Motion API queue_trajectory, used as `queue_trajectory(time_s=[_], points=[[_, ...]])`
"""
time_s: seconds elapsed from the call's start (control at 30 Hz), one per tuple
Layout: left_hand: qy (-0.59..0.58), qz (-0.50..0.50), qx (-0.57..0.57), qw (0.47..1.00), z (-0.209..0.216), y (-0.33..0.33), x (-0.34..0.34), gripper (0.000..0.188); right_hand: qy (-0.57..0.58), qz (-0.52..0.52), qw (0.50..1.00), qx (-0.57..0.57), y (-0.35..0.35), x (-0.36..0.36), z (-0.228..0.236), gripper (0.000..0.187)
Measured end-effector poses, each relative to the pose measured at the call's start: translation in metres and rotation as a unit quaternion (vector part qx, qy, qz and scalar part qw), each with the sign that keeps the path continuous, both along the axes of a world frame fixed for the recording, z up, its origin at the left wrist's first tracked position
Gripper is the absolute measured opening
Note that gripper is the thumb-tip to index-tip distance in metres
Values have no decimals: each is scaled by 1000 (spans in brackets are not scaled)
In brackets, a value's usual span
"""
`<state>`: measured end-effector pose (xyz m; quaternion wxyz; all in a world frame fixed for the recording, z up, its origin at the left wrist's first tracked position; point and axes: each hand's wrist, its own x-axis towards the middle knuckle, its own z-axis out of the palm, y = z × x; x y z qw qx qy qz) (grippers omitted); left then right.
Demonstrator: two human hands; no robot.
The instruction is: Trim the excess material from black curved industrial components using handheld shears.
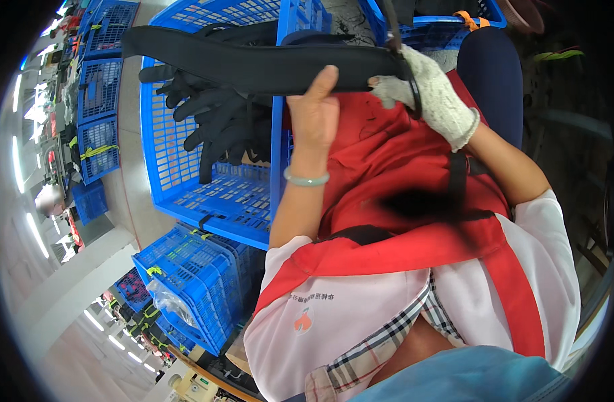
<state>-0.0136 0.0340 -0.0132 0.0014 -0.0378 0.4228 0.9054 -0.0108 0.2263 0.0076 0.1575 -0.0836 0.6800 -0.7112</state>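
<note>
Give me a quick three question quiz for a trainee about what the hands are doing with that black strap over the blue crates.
1. True or false: the right hand wears a white knitted glove.
2. Which hand is bare and has a pale green bangle on its wrist?
A. the left hand
B. the right hand
C. neither
3. Fill in: both hands hold a long black strap above a ____ plastic crate that holds black gloves.

Key
1. True.
2. A.
3. Blue.
</note>
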Motion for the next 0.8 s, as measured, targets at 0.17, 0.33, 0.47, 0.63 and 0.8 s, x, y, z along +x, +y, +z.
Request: queue_trajectory(time_s=[0.17,0.33,0.47,0.63,0.8], points=[[14,-49,-12,999,-4,3,4,38,-42,53,997,30,-6,1,26,38],[23,-49,7,998,8,-23,6,34,167,51,938,301,28,12,14,49],[29,-56,8,998,6,-29,9,34,93,148,934,311,36,23,16,58],[38,-77,-23,996,3,-28,11,36,136,178,912,344,36,23,21,63],[36,-99,-40,994,10,-29,15,38,150,205,919,303,39,20,20,63]])
